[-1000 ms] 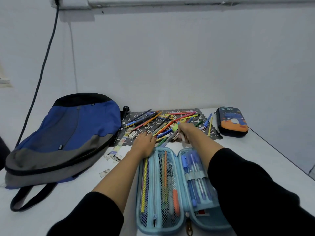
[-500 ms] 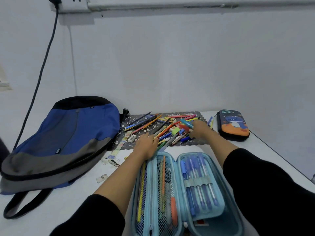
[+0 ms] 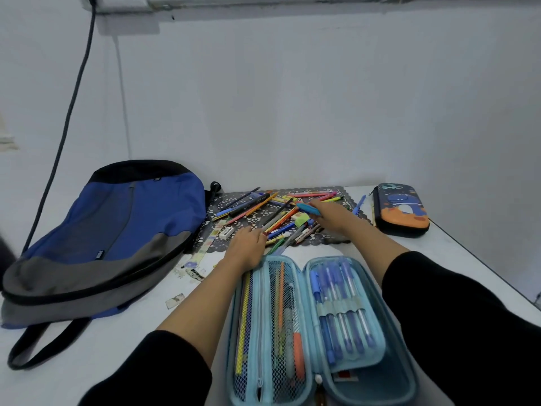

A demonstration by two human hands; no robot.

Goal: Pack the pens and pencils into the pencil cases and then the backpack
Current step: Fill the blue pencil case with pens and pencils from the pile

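A light-blue pencil case (image 3: 310, 385) lies open in front of me, with pencils behind mesh on its left half and blue pens in elastic loops on its right. Beyond it, several loose pens and pencils (image 3: 272, 212) are scattered on a dark patterned mat (image 3: 330, 240). My right hand (image 3: 332, 215) holds a teal pen (image 3: 307, 208) over the pile. My left hand (image 3: 247, 248) rests at the case's far left corner, fingertips touching pencils at the mat's near edge. A blue and grey backpack (image 3: 117, 230) lies flat to the left. A second, dark case with an orange print (image 3: 401, 209) sits shut at the right.
The white table (image 3: 123, 326) meets a white wall at the back, and its right edge runs diagonally past the dark case. A white eraser (image 3: 226, 232), a paper ruler strip (image 3: 209, 243) and small stickers (image 3: 175, 300) lie between backpack and mat. A black cable (image 3: 67, 118) hangs down the wall.
My right hand moved from the near middle of the pile toward its far right side and now holds a teal pen. My left hand stayed at the case's corner. The view shifted slightly downward.
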